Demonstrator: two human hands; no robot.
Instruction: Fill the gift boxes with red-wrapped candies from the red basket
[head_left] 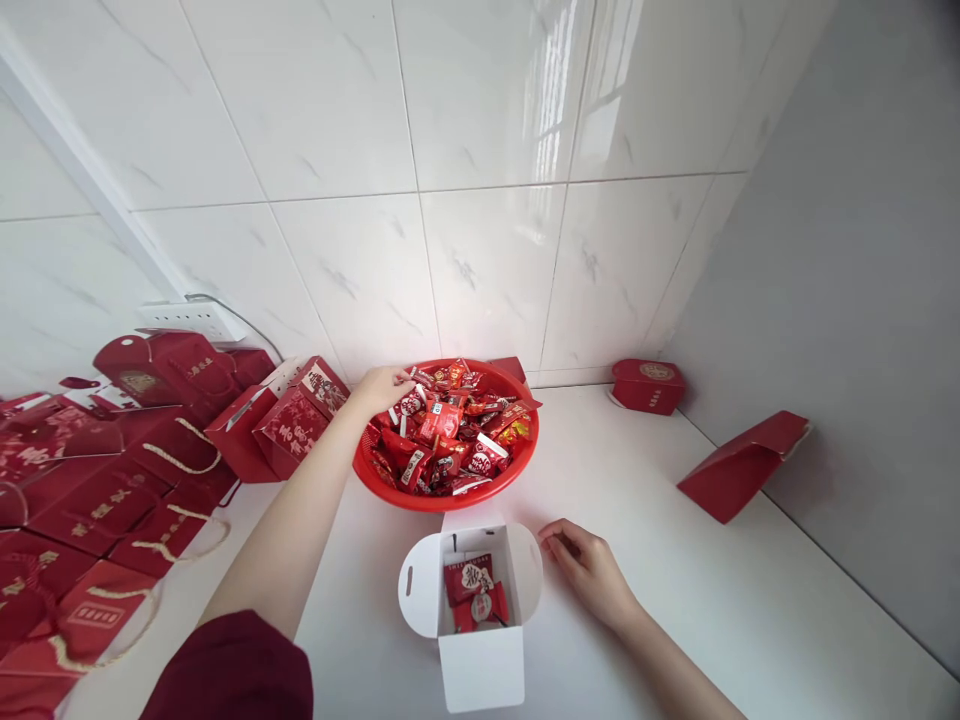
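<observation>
My left hand (pixel 384 388) reaches over the left rim of a red basket (pixel 448 503) filled with red-wrapped candies (pixel 442 420). Its fingertips touch the candies at the back left, and what they may hold is hidden. In front of the basket stands a white box (pixel 484 670) with its flaps spread, and red candy packets (pixel 471 578) lie inside it. Beside the box's right flap, my right hand (pixel 583 560) rests with fingers curled together; whether anything small is between them does not show.
Many red gift boxes (pixel 97 510) with rope handles crowd the left side. Two more red boxes (pixel 289 425) stand left of the basket. On the right are a small red box (pixel 649 387) and a tilted red box (pixel 739 468). A power strip (pixel 196 320) lies by the tiled wall.
</observation>
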